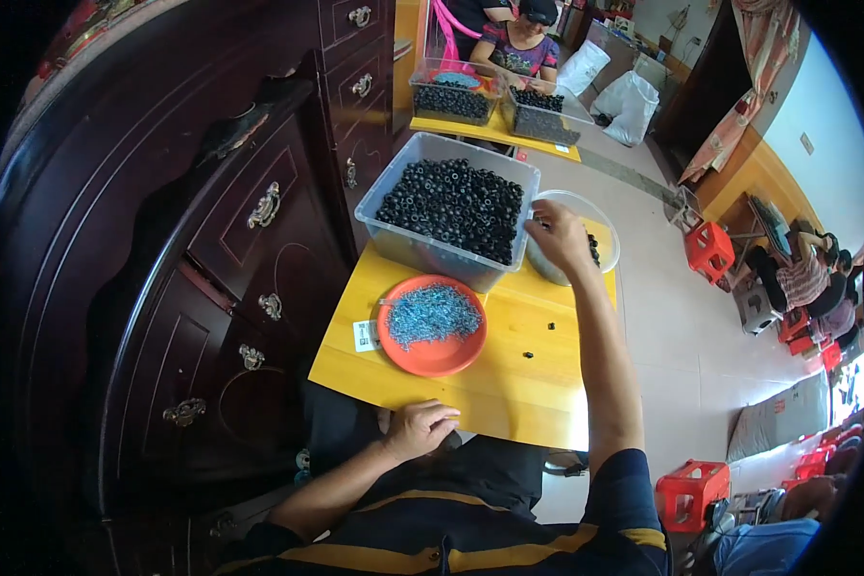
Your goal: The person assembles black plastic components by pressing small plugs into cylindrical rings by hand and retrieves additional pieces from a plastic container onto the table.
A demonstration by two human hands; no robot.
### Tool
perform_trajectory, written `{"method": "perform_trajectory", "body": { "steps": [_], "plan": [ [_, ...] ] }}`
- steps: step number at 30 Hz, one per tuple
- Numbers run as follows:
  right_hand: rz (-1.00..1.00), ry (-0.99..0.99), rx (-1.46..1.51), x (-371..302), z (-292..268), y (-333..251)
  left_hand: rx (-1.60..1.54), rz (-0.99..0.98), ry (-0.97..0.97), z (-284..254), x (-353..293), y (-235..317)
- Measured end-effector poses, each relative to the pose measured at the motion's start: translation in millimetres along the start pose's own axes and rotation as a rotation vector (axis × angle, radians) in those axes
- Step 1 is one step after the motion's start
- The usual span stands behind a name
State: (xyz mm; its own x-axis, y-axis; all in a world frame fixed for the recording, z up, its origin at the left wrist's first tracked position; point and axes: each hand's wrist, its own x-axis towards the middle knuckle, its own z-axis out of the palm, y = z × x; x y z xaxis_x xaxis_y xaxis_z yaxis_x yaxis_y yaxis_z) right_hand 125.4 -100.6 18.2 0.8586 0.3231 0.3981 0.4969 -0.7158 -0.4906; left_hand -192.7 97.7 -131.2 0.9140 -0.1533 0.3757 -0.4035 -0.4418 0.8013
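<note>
My right hand (559, 235) reaches over the left rim of a round clear tub (605, 213), its fingers bent together; whatever is between them cannot be made out. Dark pieces show inside that tub, partly behind my hand and forearm. My left hand (419, 430) rests at the near edge of the yellow table (355, 370) with its fingers curled in; anything inside is hidden. Between the hands lies an orange-red plate (434, 360) with many small bluish metallic pieces (432, 315). Beyond it stands a clear rectangular bin (394, 240) filled with small black ring-shaped parts (456, 206).
Two small black pieces (528, 355) lie loose on the table. A white label (366, 336) sits left of the plate. Dark wooden cabinets (259, 240) line the left. Ahead, a person (523, 53) sits behind similar bins (547, 120). Red stools (708, 252) stand at right.
</note>
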Motion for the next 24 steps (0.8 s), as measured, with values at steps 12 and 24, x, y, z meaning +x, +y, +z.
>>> {"method": "perform_trajectory", "body": {
  "steps": [12, 24],
  "plan": [
    [0.076, -0.579, -0.142, 41.3, 120.2, -33.0, -0.066, -0.026, 0.017, 0.8, 0.5, -5.6],
    [0.012, -0.622, -0.162, 57.3, 126.4, -15.2, -0.025, 0.006, 0.019, 1.6, -0.5, -3.2]
  ]
}}
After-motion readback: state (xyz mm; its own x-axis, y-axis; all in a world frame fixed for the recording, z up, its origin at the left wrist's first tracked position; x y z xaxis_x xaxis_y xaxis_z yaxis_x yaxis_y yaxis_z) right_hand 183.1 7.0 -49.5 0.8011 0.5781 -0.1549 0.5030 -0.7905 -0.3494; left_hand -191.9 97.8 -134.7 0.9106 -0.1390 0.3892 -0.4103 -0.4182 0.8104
